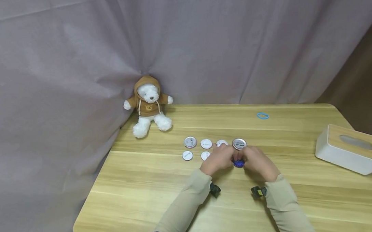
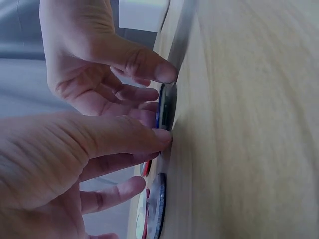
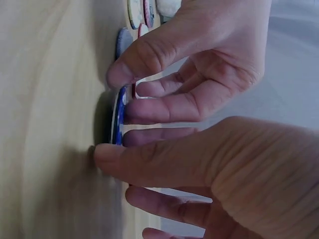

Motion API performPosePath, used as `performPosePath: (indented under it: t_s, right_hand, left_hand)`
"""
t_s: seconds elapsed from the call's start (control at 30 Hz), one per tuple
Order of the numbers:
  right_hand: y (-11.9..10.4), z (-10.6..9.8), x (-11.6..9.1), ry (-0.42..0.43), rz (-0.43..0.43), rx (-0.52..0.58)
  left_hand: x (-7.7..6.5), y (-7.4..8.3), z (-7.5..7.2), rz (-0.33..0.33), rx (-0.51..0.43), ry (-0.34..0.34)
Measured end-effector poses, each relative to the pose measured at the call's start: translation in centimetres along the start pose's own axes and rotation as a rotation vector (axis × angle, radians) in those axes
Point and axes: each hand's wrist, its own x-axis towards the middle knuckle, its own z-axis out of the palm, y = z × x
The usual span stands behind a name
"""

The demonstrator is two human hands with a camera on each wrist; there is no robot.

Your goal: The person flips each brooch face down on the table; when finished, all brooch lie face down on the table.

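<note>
Both hands meet at a thin round blue badge (image 1: pixel 238 163), tilted up off the wooden table. My left hand (image 1: pixel 220 157) pinches one side of it between thumb and fingers. The opposite side is pinched by my right hand (image 1: pixel 259 162). The right wrist view shows the badge's blue face (image 3: pixel 119 114) turned to the fingers, with the thumbs at its edge on the near side. Just beyond the hands lies a silver-backed round badge (image 1: pixel 239 143). A white disc (image 1: pixel 222 143) is partly covered by the left hand.
To the left lie a silver-backed badge (image 1: pixel 190 142) and white discs, one (image 1: pixel 187 155) in the front row. A plush bear (image 1: pixel 148 104) in a brown hoodie sits at the back left. A blue band (image 1: pixel 262 116) lies behind; a tissue box (image 1: pixel 348 149) stands right.
</note>
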Motion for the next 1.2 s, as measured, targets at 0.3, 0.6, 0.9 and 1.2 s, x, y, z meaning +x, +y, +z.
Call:
performPosePath:
  t_s: [0.3, 0.6, 0.9, 1.2]
  right_hand:
    - [0.5, -0.8, -0.2, 0.017, -0.021, -0.014]
    - [0.2, -1.7, -0.3, 0.029, 0.002, -0.005]
    - [0.4, -1.4, -0.1, 0.032, 0.015, 0.004]
    - [0.9, 0.0, 0.1, 0.077, 0.041, 0.012]
  left_hand:
    - [0.0, -0.3, -0.4, 0.041, -0.007, 0.076]
    - [0.2, 0.0, -1.4, 0.008, -0.015, 0.044]
    - [0.5, 0.0, -1.0, -0.036, -0.055, 0.042]
    - [0.7, 0.0, -0.4, -0.044, 0.017, 0.05]
